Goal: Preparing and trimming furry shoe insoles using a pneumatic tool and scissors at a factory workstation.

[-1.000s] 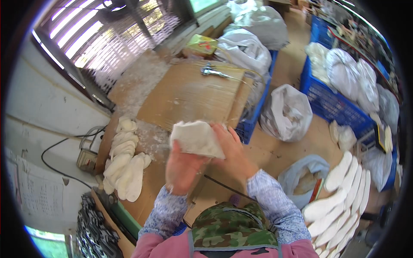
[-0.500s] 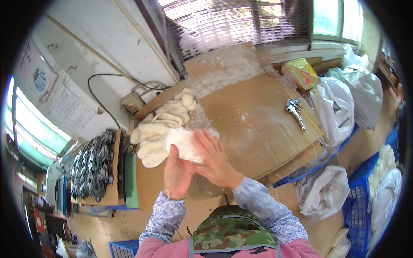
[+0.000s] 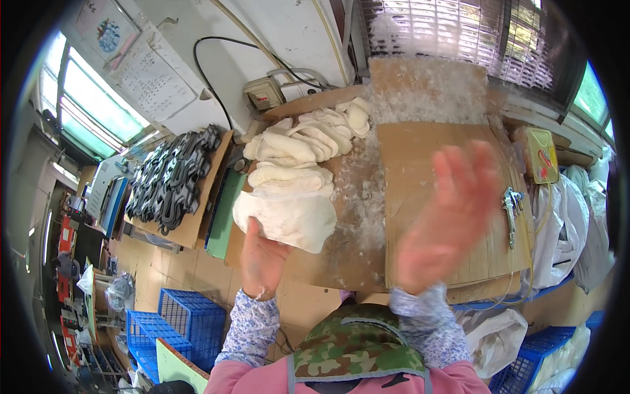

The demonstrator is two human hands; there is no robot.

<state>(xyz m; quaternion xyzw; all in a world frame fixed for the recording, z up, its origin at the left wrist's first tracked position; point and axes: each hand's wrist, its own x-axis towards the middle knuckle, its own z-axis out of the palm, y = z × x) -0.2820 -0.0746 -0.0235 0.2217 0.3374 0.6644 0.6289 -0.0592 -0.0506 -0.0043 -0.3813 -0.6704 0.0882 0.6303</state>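
My left hand (image 3: pixel 262 262) is closed on the near edge of a white, soft oval pad (image 3: pixel 285 220), its thumb on top and the fingers underneath. The pad's exact kind does not show. Just beyond it, a row of similar cream-white fuzzy pads (image 3: pixel 295 146) lies overlapping on the table. Raised over the brown cardboard sheet (image 3: pixel 413 171) on the right, my right hand (image 3: pixel 453 217) is blurred by motion. Its fingers are stretched out and nothing shows in them. To its right, a metal air gun (image 3: pixel 510 213) with a yellowish hose rests on the cardboard.
White fluff (image 3: pixel 371 210) is scattered over the table and the upright cardboard (image 3: pixel 426 88) behind. Dark grey parts (image 3: pixel 174 180) are piled on a board at left. Blue crates (image 3: pixel 193 322) stand on the floor; white plastic bags (image 3: pixel 558 230) are at right.
My hands were close together at the pad; now my right hand has swung away to the right and up. My left hand keeps the pad. The view has turned toward the left.
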